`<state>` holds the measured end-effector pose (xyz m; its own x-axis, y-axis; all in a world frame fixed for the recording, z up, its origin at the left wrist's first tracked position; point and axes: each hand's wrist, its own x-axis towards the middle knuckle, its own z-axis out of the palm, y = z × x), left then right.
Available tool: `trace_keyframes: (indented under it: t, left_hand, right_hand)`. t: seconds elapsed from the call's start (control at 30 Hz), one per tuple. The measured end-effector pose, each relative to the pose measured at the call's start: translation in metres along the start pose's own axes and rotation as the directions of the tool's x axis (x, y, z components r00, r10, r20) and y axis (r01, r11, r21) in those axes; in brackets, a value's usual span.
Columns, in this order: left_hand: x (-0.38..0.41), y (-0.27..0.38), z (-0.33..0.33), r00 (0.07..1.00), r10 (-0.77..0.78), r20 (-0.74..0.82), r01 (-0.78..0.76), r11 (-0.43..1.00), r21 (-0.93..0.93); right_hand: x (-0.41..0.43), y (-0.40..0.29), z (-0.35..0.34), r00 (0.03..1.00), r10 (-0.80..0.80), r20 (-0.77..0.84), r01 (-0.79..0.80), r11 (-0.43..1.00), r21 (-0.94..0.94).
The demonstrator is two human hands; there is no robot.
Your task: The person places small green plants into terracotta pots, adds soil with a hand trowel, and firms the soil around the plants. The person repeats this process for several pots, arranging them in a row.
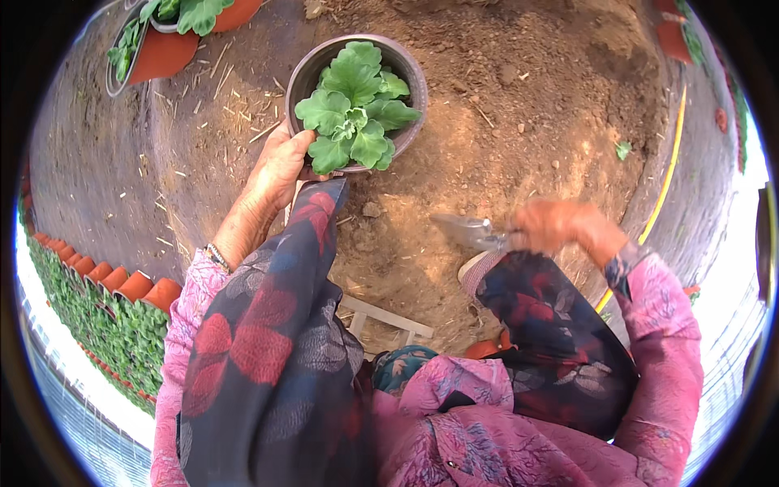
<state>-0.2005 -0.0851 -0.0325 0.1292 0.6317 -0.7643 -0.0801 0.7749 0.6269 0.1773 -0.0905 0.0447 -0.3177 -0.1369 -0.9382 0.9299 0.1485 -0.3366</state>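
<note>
My left hand grips the near left side of a round plastic plant pot, its thumb at the rim. Inside the pot stands a leafy green plant with lobed leaves, which hides much of what is under it. To the right, and blurred, my right hand is closed around the handle of a metal hand trowel. The trowel's blade points left over the bare soil, near my right shoe.
Loose soil spreads beyond the pot. Potted plants with terracotta-coloured pots stand at the upper left, and a row of them at the lower left. A yellow hose runs along the right. A wooden frame piece lies between my legs.
</note>
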Motion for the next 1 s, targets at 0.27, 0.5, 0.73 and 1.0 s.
trace_keyframes:
  t: [0.27, 0.5, 0.73, 1.0]
  left_hand:
    - [0.012, -0.023, -0.018, 0.993, 0.118, -0.021, -0.113, 0.981, 0.155]
    - [0.017, -0.027, -0.027, 0.991, 0.131, 0.034, -0.135, 0.959, 0.251]
    - [0.005, -0.011, -0.034, 0.981, 0.192, 0.003, -0.183, 0.930, 0.318]
    - [-0.021, -0.009, -0.043, 0.972, 0.223, -0.072, -0.215, 0.972, 0.099]
  right_hand:
    - [-0.088, -0.019, -0.131, 0.832, 0.393, -0.392, -0.454, 0.888, -0.076]
    - [-0.032, -0.022, -0.049, 0.975, 0.221, 0.022, -0.214, 0.962, -0.171]
    - [-0.078, 0.010, -0.128, 0.833, 0.474, -0.285, -0.522, 0.845, -0.119]
    - [-0.080, 0.016, -0.134, 0.841, 0.090, -0.533, -0.133, 0.990, -0.043]
